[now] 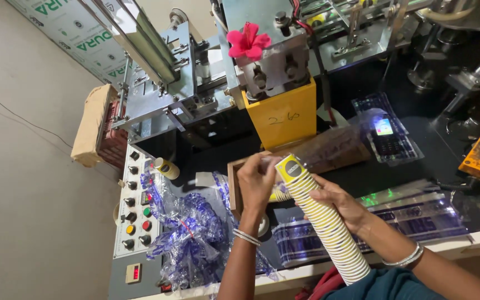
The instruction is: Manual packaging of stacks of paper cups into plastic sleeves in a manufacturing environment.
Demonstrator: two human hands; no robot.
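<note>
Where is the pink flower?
In the head view, the pink flower sits near the top middle, on the grey metal machine part just above the yellow box, well above the stack of paper cups.

Both forearms rising from the near edge of the bench, bare, each ringed with thin bangles at the wrist. Left hand [258, 180] reaching up and forward, fingers curling inward, fingertips pinching at the top, back of the hand facing the camera. Right hand [343, 204] lying lower and to the right, palm turning leftward, fingers wrapping around from the side, thumb hidden. Left forearm standing nearly upright in view, right forearm slanting in from the lower right corner. Hands sitting close together, not touching.
</note>
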